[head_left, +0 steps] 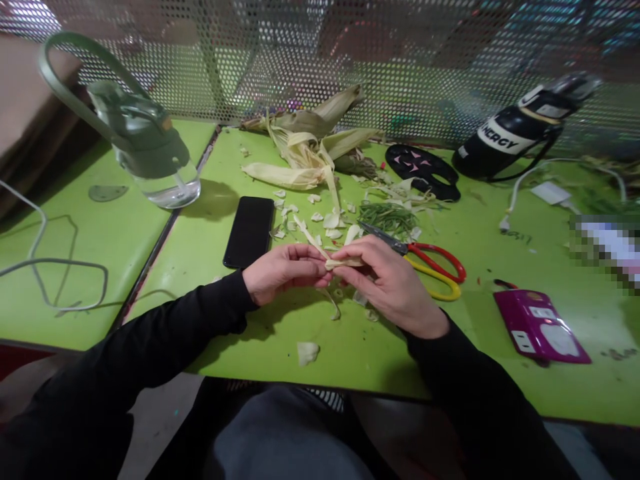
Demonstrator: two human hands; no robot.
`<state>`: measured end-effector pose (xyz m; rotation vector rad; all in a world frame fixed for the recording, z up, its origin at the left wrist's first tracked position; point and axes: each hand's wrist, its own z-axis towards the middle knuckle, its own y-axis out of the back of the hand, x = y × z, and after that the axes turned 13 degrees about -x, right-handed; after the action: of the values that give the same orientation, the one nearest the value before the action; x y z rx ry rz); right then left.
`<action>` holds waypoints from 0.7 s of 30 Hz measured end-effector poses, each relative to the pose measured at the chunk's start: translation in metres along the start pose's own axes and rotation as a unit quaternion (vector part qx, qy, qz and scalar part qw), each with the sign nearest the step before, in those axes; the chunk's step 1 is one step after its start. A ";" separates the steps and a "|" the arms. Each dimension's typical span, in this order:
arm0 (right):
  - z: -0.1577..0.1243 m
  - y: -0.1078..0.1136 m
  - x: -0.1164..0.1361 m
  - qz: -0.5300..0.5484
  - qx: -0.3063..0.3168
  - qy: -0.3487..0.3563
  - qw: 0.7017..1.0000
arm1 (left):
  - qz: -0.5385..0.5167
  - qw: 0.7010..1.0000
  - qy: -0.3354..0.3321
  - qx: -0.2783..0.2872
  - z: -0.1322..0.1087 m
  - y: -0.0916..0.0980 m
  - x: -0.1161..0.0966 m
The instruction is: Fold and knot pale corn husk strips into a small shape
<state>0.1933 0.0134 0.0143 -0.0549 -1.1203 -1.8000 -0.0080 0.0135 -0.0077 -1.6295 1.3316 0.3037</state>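
Observation:
My left hand (293, 272) and my right hand (387, 280) meet over the green table, both pinching a pale strip of corn husk (341, 264). Its thin end sticks up and left between my hands. Just past my right hand lie scissors (434, 262) with one red and one yellow handle, blades partly behind my fingers. Small cut husk pieces (331, 220) are scattered beyond my hands. A bunch of green strands (389, 220) rests behind the scissors. Farther back sits a pile of dried corn husks (305, 150).
A black phone (249, 231) lies left of the scraps. A clear-and-green water bottle (150, 147) stands at left, a black bottle (510, 137) at back right. A black palette-shaped item (423, 170), a white cable (520, 183) and a purple socket panel (543, 327) are at right. Perforated mesh (400, 73) closes the back.

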 end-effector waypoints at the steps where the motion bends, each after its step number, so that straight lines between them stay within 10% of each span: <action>1: 0.001 0.001 0.000 0.012 0.006 -0.014 1.000 | 0.006 1.000 -0.006 0.005 0.000 0.000 0.000; 21: -0.003 0.002 0.002 -0.016 -0.033 0.016 0.999 | 0.035 0.999 -0.036 0.017 0.003 0.000 0.001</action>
<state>0.1947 0.0101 0.0149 -0.0468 -1.0448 -1.8597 -0.0071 0.0151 -0.0099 -1.5329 1.3334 0.3768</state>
